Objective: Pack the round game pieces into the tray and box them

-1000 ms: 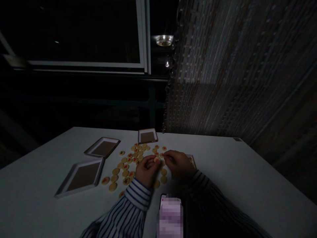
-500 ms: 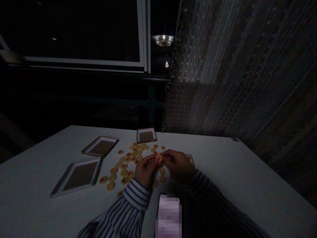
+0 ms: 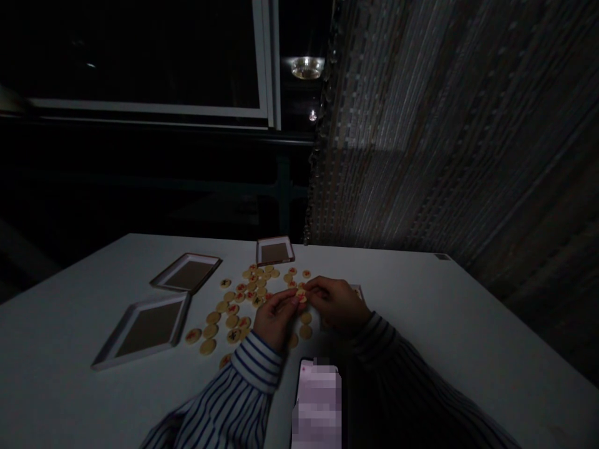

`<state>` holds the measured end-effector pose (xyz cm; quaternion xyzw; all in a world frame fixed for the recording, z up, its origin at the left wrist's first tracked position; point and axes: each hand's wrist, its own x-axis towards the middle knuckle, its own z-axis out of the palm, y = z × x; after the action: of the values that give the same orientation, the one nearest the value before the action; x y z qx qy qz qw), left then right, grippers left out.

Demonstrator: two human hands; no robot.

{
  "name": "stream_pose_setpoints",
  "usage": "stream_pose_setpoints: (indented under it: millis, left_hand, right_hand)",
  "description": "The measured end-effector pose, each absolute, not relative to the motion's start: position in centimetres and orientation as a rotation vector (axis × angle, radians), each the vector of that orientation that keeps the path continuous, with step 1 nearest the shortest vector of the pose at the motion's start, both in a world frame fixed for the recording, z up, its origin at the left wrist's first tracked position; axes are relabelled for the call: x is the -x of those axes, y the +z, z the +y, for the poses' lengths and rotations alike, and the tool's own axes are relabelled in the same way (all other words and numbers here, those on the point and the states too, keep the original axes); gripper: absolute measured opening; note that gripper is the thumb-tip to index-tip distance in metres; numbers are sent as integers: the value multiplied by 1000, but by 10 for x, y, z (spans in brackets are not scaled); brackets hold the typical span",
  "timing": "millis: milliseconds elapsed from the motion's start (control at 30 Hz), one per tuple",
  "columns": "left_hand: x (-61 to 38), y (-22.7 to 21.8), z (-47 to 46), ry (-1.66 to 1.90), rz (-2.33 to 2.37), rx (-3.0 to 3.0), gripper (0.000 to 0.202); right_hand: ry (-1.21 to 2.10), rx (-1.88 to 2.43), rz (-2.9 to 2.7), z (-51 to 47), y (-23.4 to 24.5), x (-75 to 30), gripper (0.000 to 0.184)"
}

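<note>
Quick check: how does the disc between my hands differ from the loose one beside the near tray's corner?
The held disc is pinched between fingers of the left hand and right hand; the loose disc lies flat on the table, untouched. The held disc is partly covered; the loose disc shows a red mark. Both are round and pale yellow.

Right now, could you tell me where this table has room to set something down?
The table is bare right of the right hand, to its edge, and left of the left sleeve, this side of the nearest tray. Discs crowd the middle, by the left hand.
</note>
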<state>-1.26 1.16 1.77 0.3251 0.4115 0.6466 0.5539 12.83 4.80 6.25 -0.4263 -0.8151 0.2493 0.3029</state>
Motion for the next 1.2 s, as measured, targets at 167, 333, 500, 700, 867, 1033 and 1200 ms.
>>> stream_pose_setpoints:
  millis: [167,333,500,700,867,1033,1200]
  left_hand:
    - [12,18,12,1536,999,-769,38]
    - [12,14,14,1547,992,-774,35]
    - [12,12,15,1584,981,-768,33]
    - [14,14,14,1557,1019,-781,32]
    - [14,12,15,1547,1031,-764,33]
    - [13,15,14,1548,1056,-756,35]
    - [12,20,12,1563,1046,-776,33]
  right_hand:
    - [753,1101,-2117,48,63,-128,19]
    - [854,1085,-2087,47,64,-128,18]
    - [866,1066,-2083,47,64,-129,18]
    - [848,1093,-2118,46,66,-130,19]
    - [781,1093,-2162,45,71,-130,19]
    - [746,1106,-2183,47,68,-131,20]
    - [819,1102,-2148,48,66,-131,22]
